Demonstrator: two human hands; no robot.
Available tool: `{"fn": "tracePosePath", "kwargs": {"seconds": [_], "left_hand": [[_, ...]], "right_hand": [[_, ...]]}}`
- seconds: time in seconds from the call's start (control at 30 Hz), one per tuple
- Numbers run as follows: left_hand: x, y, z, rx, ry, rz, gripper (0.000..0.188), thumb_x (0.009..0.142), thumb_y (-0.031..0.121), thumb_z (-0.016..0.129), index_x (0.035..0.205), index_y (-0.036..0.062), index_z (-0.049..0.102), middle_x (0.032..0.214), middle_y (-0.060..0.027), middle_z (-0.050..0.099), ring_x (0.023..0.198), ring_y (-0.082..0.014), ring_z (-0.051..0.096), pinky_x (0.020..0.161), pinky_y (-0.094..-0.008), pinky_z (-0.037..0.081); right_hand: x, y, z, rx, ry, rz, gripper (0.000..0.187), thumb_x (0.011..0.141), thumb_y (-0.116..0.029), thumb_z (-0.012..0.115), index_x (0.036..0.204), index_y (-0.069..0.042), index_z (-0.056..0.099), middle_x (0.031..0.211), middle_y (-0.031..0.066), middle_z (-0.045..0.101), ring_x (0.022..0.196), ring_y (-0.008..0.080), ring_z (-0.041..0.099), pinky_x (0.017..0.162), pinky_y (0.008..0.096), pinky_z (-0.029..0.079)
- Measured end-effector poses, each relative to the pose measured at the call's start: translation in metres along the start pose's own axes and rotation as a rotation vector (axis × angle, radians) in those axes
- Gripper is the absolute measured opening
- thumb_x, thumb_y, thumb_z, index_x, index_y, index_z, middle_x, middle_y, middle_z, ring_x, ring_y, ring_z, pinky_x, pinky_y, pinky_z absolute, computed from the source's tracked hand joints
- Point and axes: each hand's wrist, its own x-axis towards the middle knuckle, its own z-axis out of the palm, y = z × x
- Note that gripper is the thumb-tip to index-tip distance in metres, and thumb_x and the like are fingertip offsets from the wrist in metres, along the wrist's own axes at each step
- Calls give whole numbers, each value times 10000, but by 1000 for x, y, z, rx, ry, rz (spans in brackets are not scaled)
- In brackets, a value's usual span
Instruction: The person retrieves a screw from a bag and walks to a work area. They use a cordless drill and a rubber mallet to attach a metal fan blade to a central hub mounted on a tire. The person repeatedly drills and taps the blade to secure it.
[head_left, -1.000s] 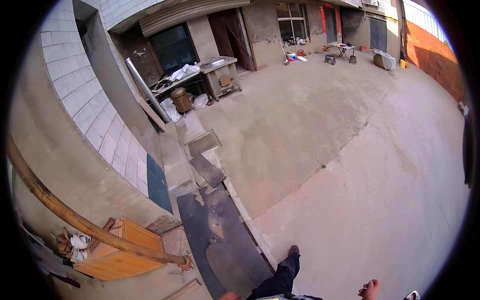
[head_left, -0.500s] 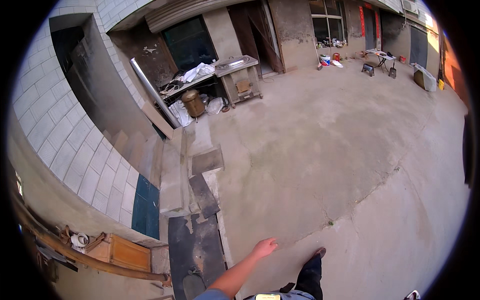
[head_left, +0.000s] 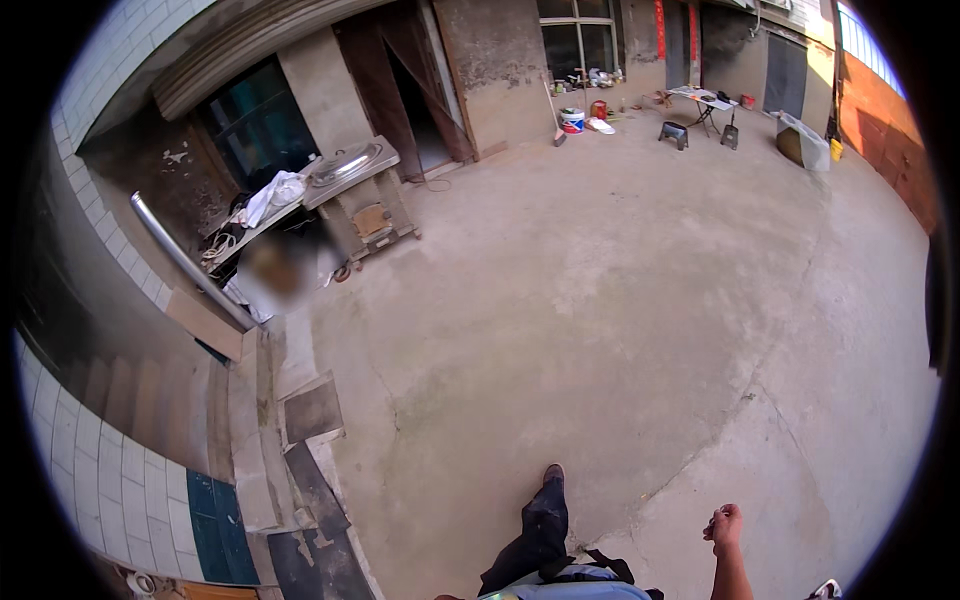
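Observation:
At the lower right my right hand (head_left: 725, 526) is raised over the concrete floor (head_left: 560, 330), its fingers curled closed. A tiny pale spot shows by the fingers, but what they hold, if anything, is too small to make out. It touches nothing around it. My left hand is out of sight. One dark-trousered leg (head_left: 540, 525) of mine reaches forward, with a brown shoe (head_left: 554, 472) at its end.
A metal stove (head_left: 365, 215) and a cluttered bench (head_left: 262, 222) stand at the left, near stairs (head_left: 135, 405). Dark slabs (head_left: 313, 408) line the left edge. Far off are a bucket (head_left: 572, 121), a folding table (head_left: 703, 98), a stool (head_left: 674, 134) and a large bagged bundle (head_left: 800, 143).
I have moved forward across the yard and the view has turned right. My left hand has swung out of sight; my right hand has come into view. A different leg is forward.

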Motion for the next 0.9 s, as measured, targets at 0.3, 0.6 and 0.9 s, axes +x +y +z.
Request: {"fn": "tracePosePath", "kwargs": {"seconds": [0.3,0.6,0.9], "left_hand": [[295,330,-444,-305,359,18,483,877,404,565,1156,24,665,1118,-189,685,1061,-372,637,928,-433,493],[475,538,-763,-764,622,7,488,881,272,652,1286,3,605,987,-99,711,845,-178,680,788,-312,535],[617,628,-814,-107,-37,-109,312,871,289,640,1101,82,682,966,-117,693,838,-237,683,681,-381,543]], "right_hand": [[166,-84,75,14,158,488,213,907,-20,480,1114,-64,451,730,160,589,501,311,640,410,455,559],[461,-252,173,42,201,600,213,880,-12,512,1080,-47,449,730,168,593,510,315,655,427,476,578],[829,-613,274,73,71,207,144,894,-22,507,1028,-60,469,742,119,575,520,255,636,435,396,551]]}}
